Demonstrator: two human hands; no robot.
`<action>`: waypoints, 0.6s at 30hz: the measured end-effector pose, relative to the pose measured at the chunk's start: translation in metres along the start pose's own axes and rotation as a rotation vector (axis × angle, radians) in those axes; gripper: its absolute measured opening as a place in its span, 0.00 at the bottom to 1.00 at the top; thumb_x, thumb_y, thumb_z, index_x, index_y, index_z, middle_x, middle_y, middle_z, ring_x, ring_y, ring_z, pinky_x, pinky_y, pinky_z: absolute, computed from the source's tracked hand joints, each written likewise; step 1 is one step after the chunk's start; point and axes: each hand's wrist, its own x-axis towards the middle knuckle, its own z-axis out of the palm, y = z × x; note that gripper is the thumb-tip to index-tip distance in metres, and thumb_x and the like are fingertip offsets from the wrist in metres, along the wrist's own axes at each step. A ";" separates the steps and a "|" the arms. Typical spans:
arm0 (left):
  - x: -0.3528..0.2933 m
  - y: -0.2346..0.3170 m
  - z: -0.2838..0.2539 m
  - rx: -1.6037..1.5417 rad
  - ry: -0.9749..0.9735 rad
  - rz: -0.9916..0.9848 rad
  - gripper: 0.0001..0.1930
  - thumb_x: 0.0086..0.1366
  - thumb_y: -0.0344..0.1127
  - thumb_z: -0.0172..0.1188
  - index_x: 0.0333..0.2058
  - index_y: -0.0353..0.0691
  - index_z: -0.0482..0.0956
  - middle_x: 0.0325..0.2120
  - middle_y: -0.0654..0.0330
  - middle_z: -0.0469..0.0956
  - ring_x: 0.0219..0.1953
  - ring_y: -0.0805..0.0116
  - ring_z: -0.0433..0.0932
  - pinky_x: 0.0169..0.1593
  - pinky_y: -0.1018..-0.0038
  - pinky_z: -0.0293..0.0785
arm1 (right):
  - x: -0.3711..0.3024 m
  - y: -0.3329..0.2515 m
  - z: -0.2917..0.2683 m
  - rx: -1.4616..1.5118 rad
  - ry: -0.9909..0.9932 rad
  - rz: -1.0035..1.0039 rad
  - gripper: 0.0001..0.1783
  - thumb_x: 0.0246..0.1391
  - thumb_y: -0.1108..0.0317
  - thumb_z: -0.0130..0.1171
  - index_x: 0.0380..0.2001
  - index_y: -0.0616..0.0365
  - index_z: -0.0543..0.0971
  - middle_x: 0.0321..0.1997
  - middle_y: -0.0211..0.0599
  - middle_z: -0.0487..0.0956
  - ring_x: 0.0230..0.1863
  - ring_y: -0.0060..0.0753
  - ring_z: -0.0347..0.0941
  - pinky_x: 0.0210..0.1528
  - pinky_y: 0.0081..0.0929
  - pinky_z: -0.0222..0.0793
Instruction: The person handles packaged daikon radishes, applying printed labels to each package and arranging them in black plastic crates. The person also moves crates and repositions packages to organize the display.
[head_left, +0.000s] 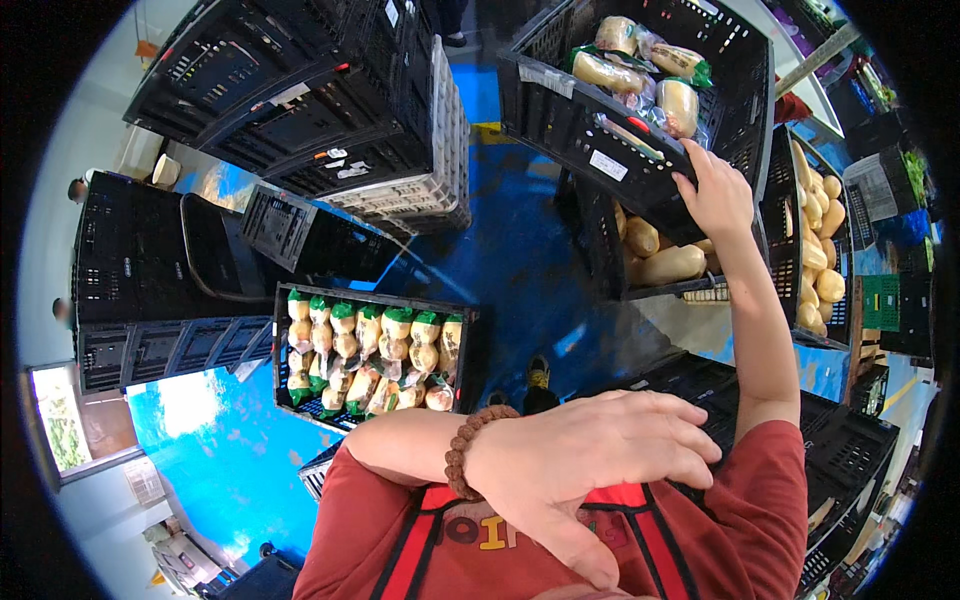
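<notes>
The right hand (718,200) lies on the near rim of the upper crate (560,118), close to its corner. Its fingers are bent at the edge, but I cannot tell if they grip firmly. The left hand (592,455) is before the chest, with the fingers loosely apart, and seems to hold nothing.

The upper crate stands over the lower crate (650,293), where pale gourds (672,266) lie. It looks turned against the crate below, and whether it sits properly I cannot see. If only one hand pulls at this corner, the crate could, in my judgement, swing or slip from its support. Then the few wrapped packs (678,105) inside, which lie loose with much room, could roll and get bruised. Fingers could also be pinched between the two crates.

The packed crate (400,296) is on the left, near a shoe (540,372); a careless step back might strike it.
</notes>
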 end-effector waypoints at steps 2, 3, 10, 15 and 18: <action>0.000 0.002 -0.007 0.034 -0.049 -0.005 0.43 0.50 0.66 0.59 0.52 0.32 0.67 0.53 0.45 0.66 0.57 0.42 0.62 0.57 0.54 0.60 | 0.005 0.002 -0.002 0.014 -0.047 0.013 0.24 0.50 0.58 0.58 0.51 0.50 0.69 0.40 0.41 0.78 0.40 0.45 0.75 0.40 0.39 0.71; 0.000 0.002 -0.009 0.051 -0.073 -0.009 0.43 0.52 0.66 0.58 0.53 0.31 0.67 0.54 0.44 0.65 0.57 0.42 0.62 0.57 0.55 0.60 | 0.009 0.005 -0.004 0.021 -0.070 0.019 0.24 0.50 0.57 0.58 0.51 0.50 0.69 0.40 0.42 0.78 0.40 0.46 0.75 0.40 0.40 0.71; -0.001 0.006 0.021 -0.089 0.043 0.023 0.40 0.51 0.66 0.59 0.48 0.34 0.70 0.50 0.49 0.70 0.54 0.48 0.66 0.57 0.58 0.61 | 0.036 0.036 0.022 -0.100 -0.087 0.268 0.27 0.51 0.48 0.57 0.53 0.47 0.71 0.46 0.40 0.78 0.46 0.47 0.74 0.44 0.40 0.70; -0.039 0.023 0.018 -0.181 0.181 -0.063 0.40 0.51 0.65 0.60 0.49 0.34 0.70 0.50 0.49 0.70 0.54 0.50 0.66 0.56 0.58 0.61 | 0.025 0.029 0.038 -0.350 0.363 -0.063 0.23 0.53 0.59 0.57 0.52 0.51 0.71 0.51 0.38 0.74 0.52 0.40 0.70 0.52 0.33 0.66; -0.075 0.033 0.015 -0.204 0.261 -0.049 0.39 0.52 0.64 0.59 0.50 0.34 0.69 0.51 0.50 0.69 0.55 0.51 0.66 0.57 0.59 0.61 | 0.004 -0.023 0.050 -0.011 0.374 -0.180 0.20 0.53 0.64 0.57 0.50 0.55 0.73 0.53 0.41 0.73 0.55 0.43 0.68 0.55 0.34 0.64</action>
